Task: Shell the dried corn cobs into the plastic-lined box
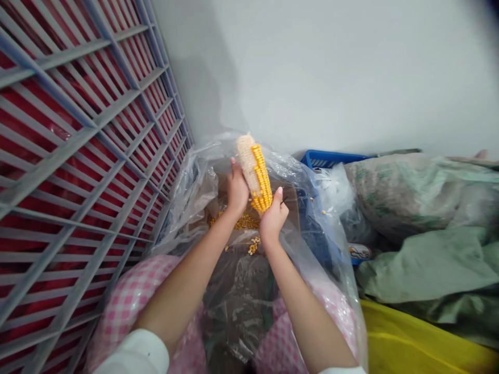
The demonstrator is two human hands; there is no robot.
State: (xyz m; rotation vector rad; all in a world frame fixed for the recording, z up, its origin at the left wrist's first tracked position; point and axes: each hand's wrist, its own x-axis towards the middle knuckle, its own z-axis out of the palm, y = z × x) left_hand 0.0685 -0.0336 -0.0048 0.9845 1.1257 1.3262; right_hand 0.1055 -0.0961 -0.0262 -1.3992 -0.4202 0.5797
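Observation:
A partly stripped corn cob [263,179] is held up in the middle, tilted, its top end pointing away from me. Yellow kernels cover its right side; the left side is bare and pale. My left hand [237,191] is closed against the cob's left side. Around the lower end, my right hand [273,217] is closed, thumb pointing up. A thin dark tip [284,199] sticks out by the right fingers; what it belongs to is hidden. Below the hands, loose kernels [246,222] lie in a clear plastic sheet [183,192] spread over my lap.
A tall grey slatted crate [134,93] with red behind it stands close on the left. Ahead is a white wall [331,72]. On the right are a blue basket [335,157], a full sack [413,189], green cloth [432,265] and a yellow surface [421,337].

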